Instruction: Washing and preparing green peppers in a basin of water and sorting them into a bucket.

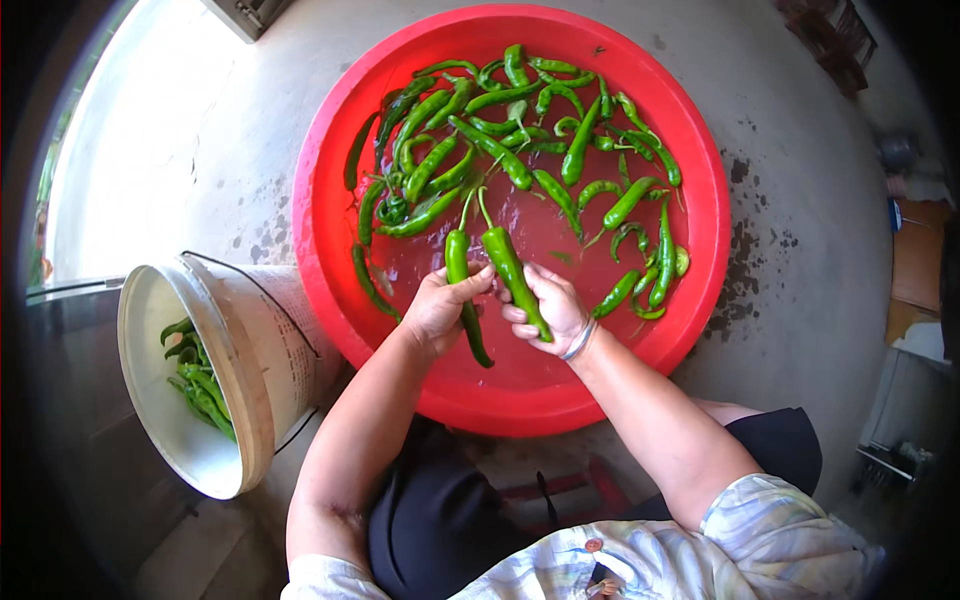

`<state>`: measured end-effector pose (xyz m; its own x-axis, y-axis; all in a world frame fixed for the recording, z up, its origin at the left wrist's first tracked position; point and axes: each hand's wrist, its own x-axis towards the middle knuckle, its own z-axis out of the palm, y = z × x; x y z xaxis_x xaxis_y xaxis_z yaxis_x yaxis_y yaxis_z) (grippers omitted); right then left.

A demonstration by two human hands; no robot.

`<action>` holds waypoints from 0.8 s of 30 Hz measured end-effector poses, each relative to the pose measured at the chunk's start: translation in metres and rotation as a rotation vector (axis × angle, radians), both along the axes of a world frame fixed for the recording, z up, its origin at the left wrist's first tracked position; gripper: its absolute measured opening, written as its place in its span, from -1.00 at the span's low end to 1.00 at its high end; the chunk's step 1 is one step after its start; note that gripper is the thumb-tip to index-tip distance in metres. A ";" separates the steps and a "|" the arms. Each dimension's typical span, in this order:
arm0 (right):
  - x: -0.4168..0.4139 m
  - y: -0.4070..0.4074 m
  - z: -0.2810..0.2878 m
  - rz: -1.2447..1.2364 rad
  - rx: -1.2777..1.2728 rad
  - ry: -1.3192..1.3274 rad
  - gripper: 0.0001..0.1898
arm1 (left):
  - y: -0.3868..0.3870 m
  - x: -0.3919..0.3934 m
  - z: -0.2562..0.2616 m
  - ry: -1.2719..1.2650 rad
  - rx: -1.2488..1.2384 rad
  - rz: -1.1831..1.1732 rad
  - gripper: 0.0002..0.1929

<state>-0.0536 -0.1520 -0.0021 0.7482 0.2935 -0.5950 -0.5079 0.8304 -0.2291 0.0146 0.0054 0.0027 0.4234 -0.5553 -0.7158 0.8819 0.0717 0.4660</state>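
Both hands are above a round red plastic basin of water. My left hand grips a long green chili pepper, its stem pointing away from me and its curved tip towards me. Another green pepper, thicker, lies in my right hand, its stem also pointing away. The two hands nearly touch. Many loose green peppers float in the far and side parts of the basin, some straight and some curled. On my right wrist is a thin band.
Left of the basin a white plastic bucket with a wire handle leans over, its mouth facing me, with green peppers inside. Wet spots mark the concrete floor. Cardboard stands at the far right, a brown wooden piece of furniture at the upper right.
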 end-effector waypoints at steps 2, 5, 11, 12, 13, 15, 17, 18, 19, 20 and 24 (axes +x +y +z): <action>0.001 0.008 0.008 0.143 -0.281 -0.010 -0.78 | -0.002 -0.003 0.004 -0.138 0.091 0.064 -0.76; 0.001 0.025 0.021 0.249 -0.316 -0.002 -0.81 | 0.006 -0.003 -0.002 -0.113 0.117 0.134 -0.84; 0.006 0.003 0.023 0.517 -0.226 -0.168 -0.60 | 0.022 0.010 -0.011 -0.071 0.039 0.376 -0.86; 0.010 0.000 0.029 0.535 -0.212 -0.218 -0.61 | 0.023 0.008 -0.011 -0.078 0.023 0.373 -0.85; 0.013 -0.004 0.033 0.552 -0.198 -0.268 -0.61 | 0.024 0.008 -0.010 -0.085 0.007 0.370 -0.85; 0.014 -0.012 0.032 0.549 -0.128 -0.321 -0.46 | 0.027 0.014 -0.004 -0.051 -0.027 0.368 -0.84; 0.016 -0.017 0.038 0.476 0.113 -0.334 -0.39 | 0.027 0.016 0.000 -0.018 -0.066 0.370 -0.83; 0.016 -0.019 0.037 0.446 0.202 -0.367 -0.36 | 0.027 0.017 0.001 -0.059 -0.124 0.335 -0.79; 0.015 -0.020 0.037 0.451 0.202 -0.366 -0.36 | 0.027 0.017 0.001 -0.100 -0.181 0.298 -0.76; 0.015 -0.021 0.038 0.470 0.156 -0.345 -0.41 | 0.026 0.015 -0.004 -0.107 -0.205 0.310 -0.72; 0.016 -0.004 0.039 0.377 -0.050 -0.206 -0.64 | 0.026 0.010 0.001 -0.102 -0.324 0.255 -0.61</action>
<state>-0.0380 -0.1565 0.0369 0.6985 0.5441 -0.4649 -0.7134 0.5805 -0.3926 0.0244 0.0312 0.0034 0.6356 -0.6131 -0.4692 0.7678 0.4382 0.4674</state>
